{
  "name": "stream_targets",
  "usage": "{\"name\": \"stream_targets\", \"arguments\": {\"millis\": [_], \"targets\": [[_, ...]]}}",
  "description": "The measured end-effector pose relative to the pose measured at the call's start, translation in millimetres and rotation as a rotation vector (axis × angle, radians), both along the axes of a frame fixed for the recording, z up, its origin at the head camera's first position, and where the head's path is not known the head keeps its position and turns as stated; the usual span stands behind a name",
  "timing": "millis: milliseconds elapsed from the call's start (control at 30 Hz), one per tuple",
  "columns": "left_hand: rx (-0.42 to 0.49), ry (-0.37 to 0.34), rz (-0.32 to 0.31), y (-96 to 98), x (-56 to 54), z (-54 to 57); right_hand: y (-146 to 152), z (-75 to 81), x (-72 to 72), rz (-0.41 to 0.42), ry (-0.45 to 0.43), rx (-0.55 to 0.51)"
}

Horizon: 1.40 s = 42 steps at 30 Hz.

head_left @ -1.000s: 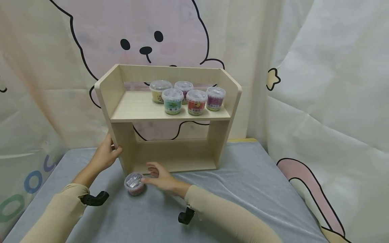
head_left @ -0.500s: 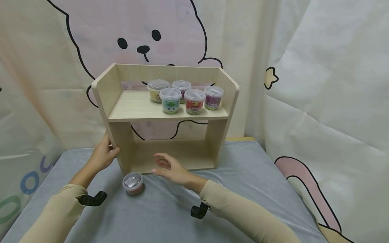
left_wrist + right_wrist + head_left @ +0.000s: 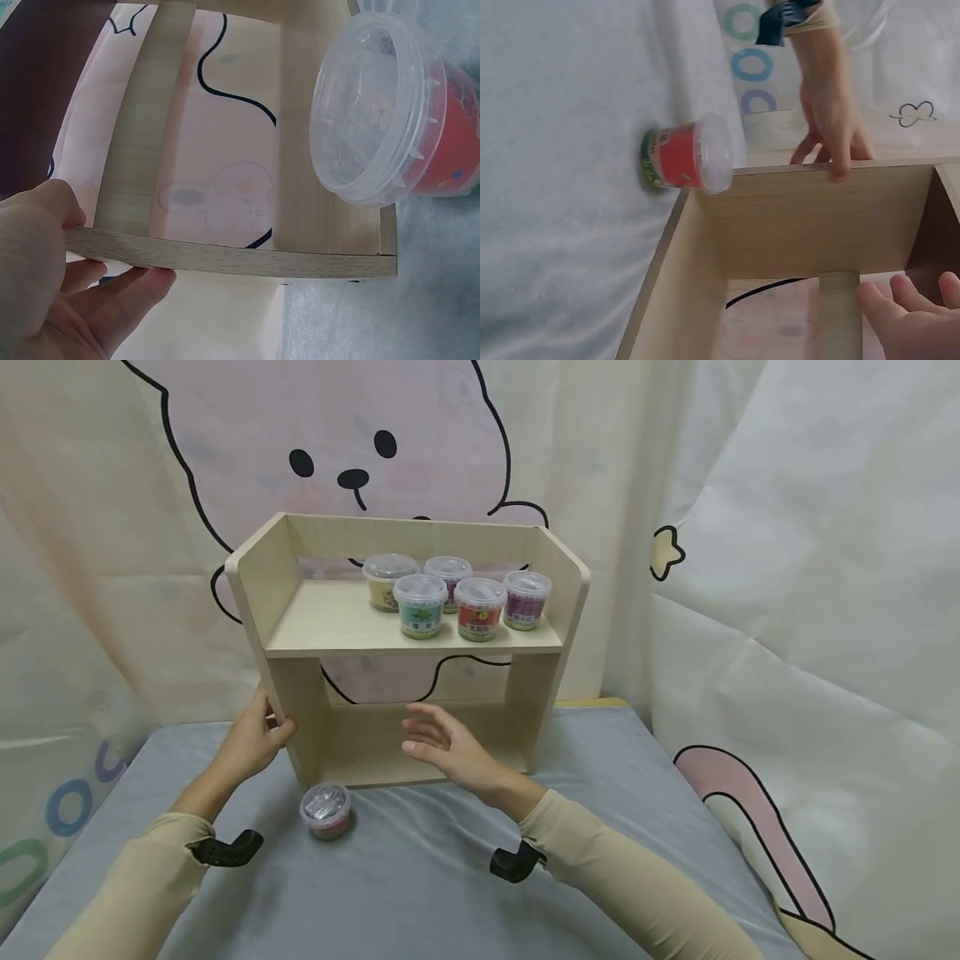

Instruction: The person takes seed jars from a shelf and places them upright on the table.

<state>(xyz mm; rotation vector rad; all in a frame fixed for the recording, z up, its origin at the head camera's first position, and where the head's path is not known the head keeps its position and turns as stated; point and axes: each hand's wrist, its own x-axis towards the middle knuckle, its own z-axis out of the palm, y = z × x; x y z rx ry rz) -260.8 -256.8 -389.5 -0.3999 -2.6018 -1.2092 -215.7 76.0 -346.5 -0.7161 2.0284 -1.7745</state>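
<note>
My left hand [image 3: 251, 739] grips the left side panel of a small two-tier wooden shelf [image 3: 322, 618]. In the left wrist view the thumb lies on one face of the panel and the fingers on the other. My right hand [image 3: 465, 760] is raised before the lower compartment, fingers loosely bent and holding nothing. A lidded plastic cup [image 3: 326, 810] with a red label stands upright on the cloth by the shelf's front left corner, apart from both hands. On the upper tier stand several similar cups, among them a green one [image 3: 421, 607] and a red one [image 3: 481, 610].
A grey-blue cloth [image 3: 420, 893] covers the table. Further cups on the upper tier are a yellow one [image 3: 384, 593] at the back and a purple one [image 3: 526, 607] at the right. Printed curtains [image 3: 787, 610] hang behind and at both sides.
My right hand has drawn away from the cup on the cloth, moving right and upward to the front of the lower compartment. The left hand keeps its grip on the panel.
</note>
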Motion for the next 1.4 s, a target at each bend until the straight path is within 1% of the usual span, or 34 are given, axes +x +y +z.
{"name": "stream_targets", "arguments": {"millis": [67,167,300,400,533,733,933,1033,1167,1267,1333,1400], "targets": [[-0.006,-0.010,0.006,-1.4,-0.5,2.2,1.7,3.2,-1.0,0.004,-0.003,-0.006],[-0.013,-0.028,0.008,-1.2,-1.9,4.9,4.7,9.1,-4.7,-0.007,0.018,-0.015],[-0.013,-0.039,0.009,0.2,-3.5,6.0,10.2,22.4,-11.4,-0.027,0.047,-0.053],[-0.009,-0.029,0.007,1.3,-4.7,5.9,14.7,35.5,-14.7,-0.048,0.071,-0.088],[-0.007,0.003,0.000,2.9,-6.5,5.4,19.8,53.1,-16.7,-0.072,0.116,-0.120],[0.004,0.018,-0.003,4.7,-6.3,5.5,26.4,74.7,-18.7,-0.070,0.156,-0.169],[0.016,0.010,-0.009,2.9,-7.2,6.4,26.8,93.8,-24.2,-0.111,0.208,-0.146],[0.010,-0.001,-0.003,0.8,-6.2,6.0,22.6,100.3,-29.5,-0.128,0.183,-0.151],[0.004,-0.017,-0.001,0.0,-4.7,3.4,15.2,105.0,-39.2,-0.159,0.080,-0.201],[0.006,-0.024,0.000,-0.6,-4.0,1.1,10.6,107.8,-45.9,-0.170,0.026,-0.217],[0.012,-0.028,-0.003,-1.3,-3.5,0.0,7.9,109.8,-49.2,-0.173,0.021,-0.208],[0.010,-0.029,-0.004,-2.2,-3.0,-1.2,5.4,111.8,-52.4,-0.189,0.037,-0.180]]}}
